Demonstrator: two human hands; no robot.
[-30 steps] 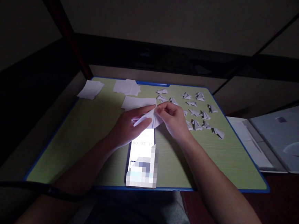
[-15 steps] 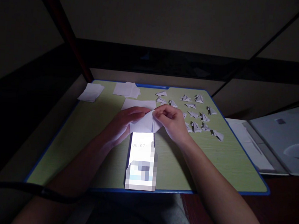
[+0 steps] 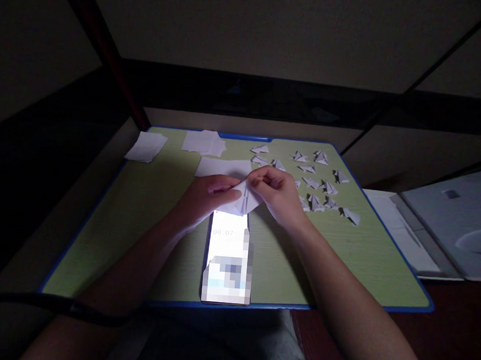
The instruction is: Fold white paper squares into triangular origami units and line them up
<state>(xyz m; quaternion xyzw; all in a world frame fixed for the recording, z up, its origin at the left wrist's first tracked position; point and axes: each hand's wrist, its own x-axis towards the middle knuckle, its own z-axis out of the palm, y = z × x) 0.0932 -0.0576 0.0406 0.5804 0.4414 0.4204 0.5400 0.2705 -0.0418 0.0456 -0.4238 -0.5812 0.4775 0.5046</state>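
Observation:
A white sheet of paper (image 3: 235,205), partly folded with creases near its middle, is held up between both hands just above a lit phone (image 3: 227,245). My left hand (image 3: 206,196) grips its left side, thumb lying across the front. The thumb and fingers of my right hand (image 3: 275,189) pinch its upper right part. Behind the hands a flat white sheet (image 3: 220,167) lies on the green table (image 3: 137,222). To the right are several small folded paper pieces (image 3: 314,202). The fingers of my left hand behind the paper are hidden.
Two stacks of white paper lie at the back: one at the far left corner (image 3: 146,146), another nearer the middle (image 3: 202,142). The table has a blue edge. Right of it is a pale open case (image 3: 449,218). A dark cable (image 3: 47,301) crosses the lower left.
My left hand's thumb has slid right across the paper, toward my right hand. The paper has tilted, and more of its creased middle shows. My right hand has barely moved.

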